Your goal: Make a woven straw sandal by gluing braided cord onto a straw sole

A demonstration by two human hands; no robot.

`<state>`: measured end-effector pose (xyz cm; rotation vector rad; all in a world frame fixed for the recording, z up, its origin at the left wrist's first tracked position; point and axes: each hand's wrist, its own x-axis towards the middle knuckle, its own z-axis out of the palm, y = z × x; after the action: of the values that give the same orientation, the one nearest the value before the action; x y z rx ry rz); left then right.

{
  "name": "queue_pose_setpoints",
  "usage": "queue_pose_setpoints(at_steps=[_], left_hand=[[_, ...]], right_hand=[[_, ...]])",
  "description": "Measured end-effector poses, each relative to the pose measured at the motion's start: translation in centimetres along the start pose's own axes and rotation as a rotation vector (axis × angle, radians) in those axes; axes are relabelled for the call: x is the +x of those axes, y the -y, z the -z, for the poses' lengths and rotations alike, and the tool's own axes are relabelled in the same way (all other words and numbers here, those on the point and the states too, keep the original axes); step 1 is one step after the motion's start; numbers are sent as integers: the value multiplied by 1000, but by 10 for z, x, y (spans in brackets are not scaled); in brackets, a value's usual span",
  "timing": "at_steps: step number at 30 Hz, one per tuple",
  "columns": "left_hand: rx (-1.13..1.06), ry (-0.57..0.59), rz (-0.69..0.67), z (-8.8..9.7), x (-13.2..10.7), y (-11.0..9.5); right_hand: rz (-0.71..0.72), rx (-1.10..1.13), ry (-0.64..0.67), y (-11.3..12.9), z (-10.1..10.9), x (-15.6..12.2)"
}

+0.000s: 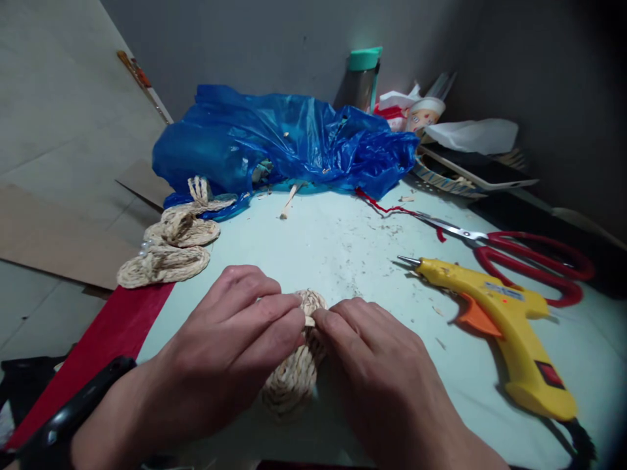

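A small braided straw slipper [294,378] lies on the pale table between my hands, its sole pointing toward me. My left hand [240,326] is closed over its left side, fingers bent, pinching the straw strap [309,321] that crosses it. From the other side my right hand [367,352] grips the slipper and strap with thumb and fingers pressed together. The fingertips cover part of the strap. Several similar straw slippers [171,264] sit at the table's left edge, one with pearl-like beads.
At right lie a yellow glue gun [499,320] and red-handled scissors [529,254]. A crumpled blue plastic bag [284,130] spreads across the back, before a green-lidded bottle [362,78]. A phone-like slab [480,164] rests on a basket at back right. Straw scraps dot the table [313,248].
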<state>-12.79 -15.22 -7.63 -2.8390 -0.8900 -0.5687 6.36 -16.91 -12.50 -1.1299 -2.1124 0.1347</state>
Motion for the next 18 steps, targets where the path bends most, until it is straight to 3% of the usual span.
queue_pose_setpoints(at_steps=[6,18], left_hand=[[-92,38,17,6,-3,-7],[9,102,-86,4,-8,-9]], right_hand=[[51,-26,43,0,7,0],[54,-17,16,1,5,-1]])
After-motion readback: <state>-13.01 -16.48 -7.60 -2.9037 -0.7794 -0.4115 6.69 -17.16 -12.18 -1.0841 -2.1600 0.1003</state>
